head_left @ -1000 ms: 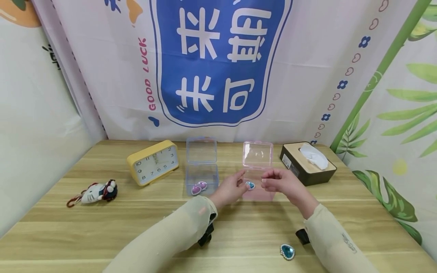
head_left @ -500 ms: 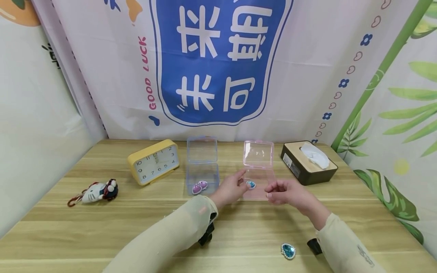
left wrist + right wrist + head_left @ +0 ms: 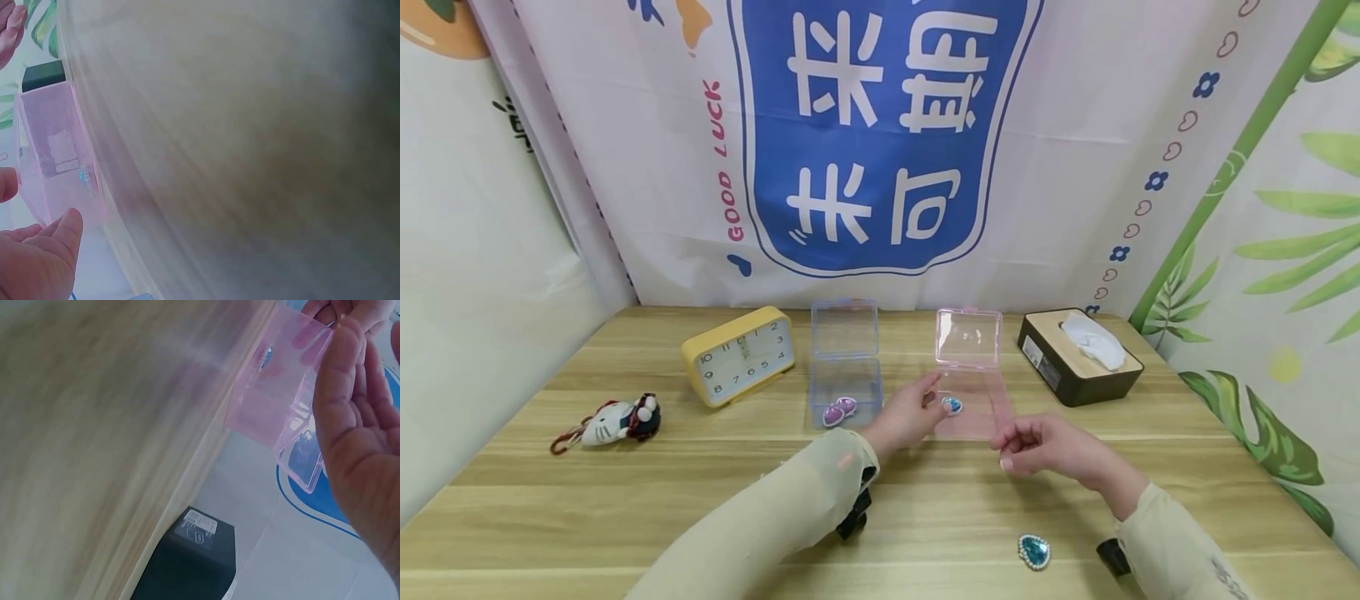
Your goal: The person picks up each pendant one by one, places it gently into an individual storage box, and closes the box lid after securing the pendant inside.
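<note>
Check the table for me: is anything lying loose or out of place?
One teal heart gem lies loose at the table's near edge, outside both boxes. A similar gem sits inside the open pink box; purple ones sit in the clear box.

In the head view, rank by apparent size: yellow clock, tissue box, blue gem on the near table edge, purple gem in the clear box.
1. Tissue box and yellow clock: look alike.
2. Blue gem and purple gem: similar; blue is nearer, so unsure.
</note>
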The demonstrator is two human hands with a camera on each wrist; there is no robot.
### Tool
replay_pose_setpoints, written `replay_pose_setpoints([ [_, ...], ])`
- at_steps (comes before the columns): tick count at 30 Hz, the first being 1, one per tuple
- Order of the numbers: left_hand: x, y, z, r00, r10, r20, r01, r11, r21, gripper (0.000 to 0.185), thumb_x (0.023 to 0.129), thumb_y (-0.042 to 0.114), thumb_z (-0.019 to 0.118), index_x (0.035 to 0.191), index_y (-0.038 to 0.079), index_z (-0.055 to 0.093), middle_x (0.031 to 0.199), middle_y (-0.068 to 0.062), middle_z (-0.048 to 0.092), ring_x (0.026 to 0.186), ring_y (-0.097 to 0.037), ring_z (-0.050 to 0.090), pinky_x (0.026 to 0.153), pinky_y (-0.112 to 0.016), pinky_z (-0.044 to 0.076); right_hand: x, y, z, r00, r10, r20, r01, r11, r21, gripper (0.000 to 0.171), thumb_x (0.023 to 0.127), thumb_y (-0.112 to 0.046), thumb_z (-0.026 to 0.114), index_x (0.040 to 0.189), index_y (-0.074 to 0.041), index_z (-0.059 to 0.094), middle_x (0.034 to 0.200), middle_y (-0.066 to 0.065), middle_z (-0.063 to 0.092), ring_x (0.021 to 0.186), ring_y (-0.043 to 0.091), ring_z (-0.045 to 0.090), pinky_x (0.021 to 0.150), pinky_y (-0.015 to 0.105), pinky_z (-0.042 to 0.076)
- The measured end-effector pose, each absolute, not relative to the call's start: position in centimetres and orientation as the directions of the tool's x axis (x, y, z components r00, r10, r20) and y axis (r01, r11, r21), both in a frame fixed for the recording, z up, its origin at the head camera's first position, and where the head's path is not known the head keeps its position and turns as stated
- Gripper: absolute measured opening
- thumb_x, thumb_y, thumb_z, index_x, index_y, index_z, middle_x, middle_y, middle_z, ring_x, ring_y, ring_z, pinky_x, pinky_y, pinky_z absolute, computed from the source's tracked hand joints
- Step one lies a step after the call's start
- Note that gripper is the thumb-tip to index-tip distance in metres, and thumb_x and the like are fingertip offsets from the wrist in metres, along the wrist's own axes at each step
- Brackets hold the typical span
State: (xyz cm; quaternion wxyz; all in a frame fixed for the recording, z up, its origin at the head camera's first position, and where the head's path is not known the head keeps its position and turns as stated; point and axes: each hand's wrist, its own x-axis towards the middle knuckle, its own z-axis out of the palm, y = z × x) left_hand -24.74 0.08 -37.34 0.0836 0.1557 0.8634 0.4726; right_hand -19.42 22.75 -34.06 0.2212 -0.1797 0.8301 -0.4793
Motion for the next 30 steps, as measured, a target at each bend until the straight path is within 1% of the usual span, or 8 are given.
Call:
replay_pose_setpoints([
  [5, -24.7, 0.0, -37.3, -0.937, 0.35, -0.003, 0.185, 0.504, 0.844, 0.059, 0.089, 0.025, 0.056, 0.142, 0.017, 0.031, 0.14, -0.013, 0.041, 0.123, -0.026, 0.046, 0.101, -0.036, 0.042, -19.3, 23.3, -34.4, -0.785, -0.576, -0.229, -0.12, 0.504, -0.855, 0.035, 0.077, -0.017, 0.069, 0.103, 0.004, 0.06, 0.087, 0.003, 0.062, 0.079, 0.012, 0.056, 0.07, 0.023, 0.051],
  [12, -24.6, 0.0, -37.2, -0.937, 0.35, -0.007, 0.183, 0.508, 0.842, 0.06, 0.088, 0.025, 0.056, 0.142, 0.019, 0.03, 0.142, -0.01, 0.038, 0.123, -0.026, 0.046, 0.1, -0.036, 0.043, -18.8, 24.1, -34.6, -0.707, -0.661, -0.251, -0.184, 0.515, -0.837, 0.029, 0.077, -0.014, 0.069, 0.099, 0.003, 0.064, 0.081, 0.0, 0.061, 0.072, 0.006, 0.053, 0.063, 0.018, 0.048],
  [18, -24.6, 0.0, -37.2, -0.938, 0.345, -0.011, 0.179, 0.511, 0.841, 0.06, 0.088, 0.025, 0.055, 0.142, 0.018, 0.03, 0.141, -0.012, 0.04, 0.123, -0.026, 0.046, 0.099, -0.036, 0.044, -18.5, 24.8, -35.1, -0.655, -0.697, -0.292, -0.172, 0.513, -0.841, 0.026, 0.075, -0.012, 0.069, 0.097, 0.001, 0.064, 0.079, -0.003, 0.06, 0.07, 0.004, 0.052, 0.061, 0.018, 0.046],
  [24, -24.7, 0.0, -37.3, -0.935, 0.355, -0.001, 0.19, 0.504, 0.843, 0.061, 0.087, 0.026, 0.056, 0.142, 0.017, 0.03, 0.142, -0.011, 0.039, 0.123, -0.026, 0.046, 0.099, -0.036, 0.043, -18.2, 25.0, -35.7, -0.601, -0.75, -0.275, -0.204, 0.477, -0.855, 0.027, 0.073, -0.01, 0.07, 0.097, 0.001, 0.066, 0.075, -0.006, 0.059, 0.066, 0.001, 0.051, 0.057, 0.014, 0.045],
  [30, -24.6, 0.0, -37.3, -0.934, 0.356, 0.003, 0.194, 0.502, 0.843, 0.06, 0.088, 0.026, 0.055, 0.142, 0.016, 0.03, 0.141, -0.011, 0.039, 0.123, -0.026, 0.046, 0.099, -0.037, 0.044, -17.9, 24.7, -35.6, -0.567, -0.767, -0.301, -0.17, 0.466, -0.868, 0.031, 0.069, -0.007, 0.072, 0.098, 0.001, 0.064, 0.078, -0.001, 0.058, 0.069, 0.003, 0.051, 0.058, 0.014, 0.045],
])
